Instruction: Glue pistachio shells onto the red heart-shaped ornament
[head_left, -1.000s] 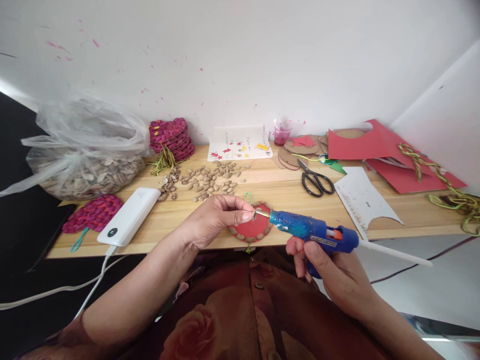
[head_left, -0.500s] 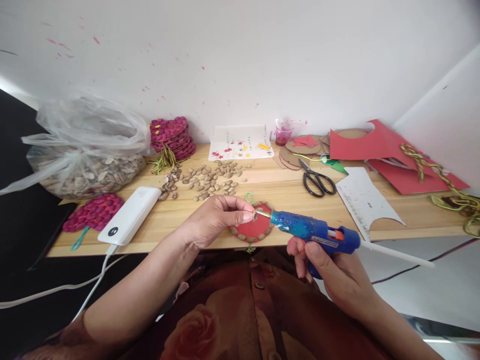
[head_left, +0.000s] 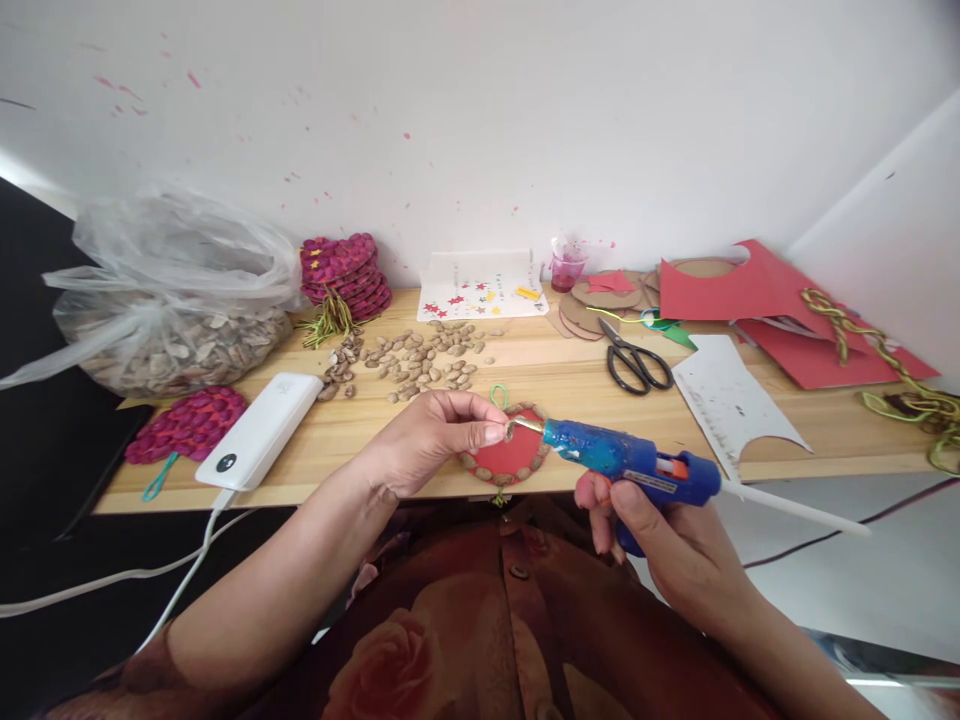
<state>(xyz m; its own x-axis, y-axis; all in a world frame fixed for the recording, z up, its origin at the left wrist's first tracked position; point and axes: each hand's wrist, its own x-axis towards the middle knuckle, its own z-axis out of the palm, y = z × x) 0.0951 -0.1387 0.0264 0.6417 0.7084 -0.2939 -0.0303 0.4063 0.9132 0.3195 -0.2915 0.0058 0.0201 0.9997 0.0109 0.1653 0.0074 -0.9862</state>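
Between thumb and forefinger, my left hand [head_left: 431,440] pinches a small brown shell piece [head_left: 509,431], like the peanut shells on the table. My right hand [head_left: 660,530] grips a blue glue gun [head_left: 622,462] by its handle, a white glue stick [head_left: 795,508] poking out of its back. The gun's metal nozzle touches or nearly touches the shell piece. Under both lies a red disc [head_left: 502,458] rimmed with brown shells, with a green loop [head_left: 499,396] at its top. Loose peanut shells [head_left: 420,358] are spread behind my left hand.
On the left are a plastic bag of shells [head_left: 187,330], a white power bank [head_left: 262,430] with its cable and a purple shell-covered disc [head_left: 187,425]. Behind stands a stack of purple discs [head_left: 345,275]. Black scissors [head_left: 634,360], white card [head_left: 735,405] and red card [head_left: 705,290] lie right.
The glue gun's nozzle has shifted very slightly up and right at the shell piece. My left hand keeps its place, still pinching the shell.
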